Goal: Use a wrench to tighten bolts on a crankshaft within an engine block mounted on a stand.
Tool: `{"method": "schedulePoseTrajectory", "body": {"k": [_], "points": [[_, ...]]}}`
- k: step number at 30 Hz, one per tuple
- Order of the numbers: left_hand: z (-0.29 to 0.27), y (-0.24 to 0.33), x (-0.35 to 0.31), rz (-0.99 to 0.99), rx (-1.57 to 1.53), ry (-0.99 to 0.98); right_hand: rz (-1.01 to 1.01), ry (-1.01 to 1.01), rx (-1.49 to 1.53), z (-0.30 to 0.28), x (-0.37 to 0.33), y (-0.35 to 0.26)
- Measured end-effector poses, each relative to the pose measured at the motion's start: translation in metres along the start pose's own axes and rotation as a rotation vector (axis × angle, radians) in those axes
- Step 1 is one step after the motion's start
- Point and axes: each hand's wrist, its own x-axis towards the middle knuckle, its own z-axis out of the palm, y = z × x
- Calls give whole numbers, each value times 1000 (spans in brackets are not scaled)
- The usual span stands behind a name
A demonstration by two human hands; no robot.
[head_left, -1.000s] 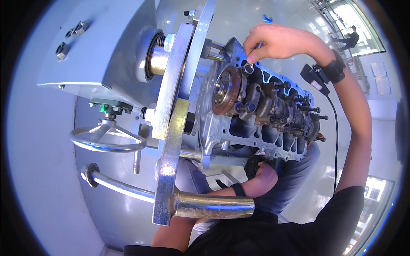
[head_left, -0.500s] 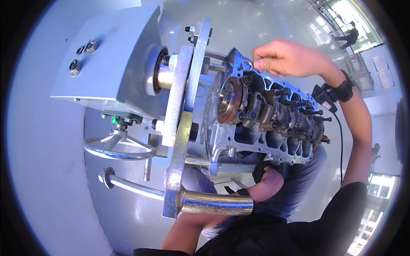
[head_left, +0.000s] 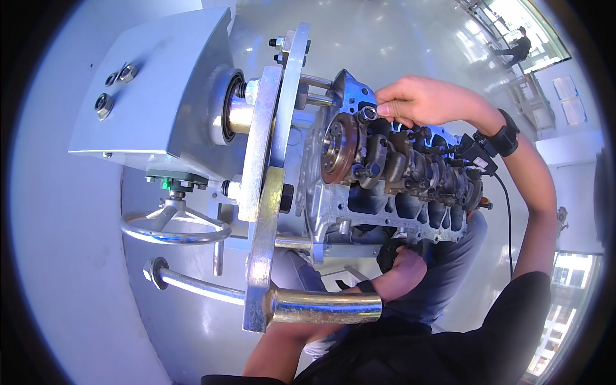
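Note:
An engine block (head_left: 369, 220) with its crankshaft (head_left: 398, 163) exposed is fixed to a stand. At the block's far left side, my right hand (head_left: 414, 101) pinches a small shiny metal ring (head_left: 367, 113), which looks like the ring end of a spanner; any shaft is hidden by the fingers. The ring sits at a bolt head beside the rust-brown flange (head_left: 339, 149); whether it is seated cannot be told. Below the block's near edge, my left hand (head_left: 405, 268) is closed around a dark object (head_left: 388, 255), mostly hidden, whose kind I cannot make out.
The stand's grey gearbox housing (head_left: 154, 83), handwheel (head_left: 176, 229) and steel arms (head_left: 263, 244) occupy the left. A thick metal tube (head_left: 327, 308) crosses above my left forearm. A black cable (head_left: 507, 218) hangs from a device at my right wrist. Another person (head_left: 515, 48) is far off.
My right hand has moved slightly down and nearer with the metal ring, bringing it from the block's far edge to the bolt head by the flange. My left hand stays nearly in place.

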Motion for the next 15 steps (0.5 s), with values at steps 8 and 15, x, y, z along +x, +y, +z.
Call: {"method": "schedulePoseTrajectory", "body": {"k": [8, 15], "points": [[-9, -5, -5, 2, -33, -4, -106, 65, -214, -4, 2, -8], [-14, -6, -8, 8, 22, 26, -74, 50, -233, -16, 16, -9]]}}
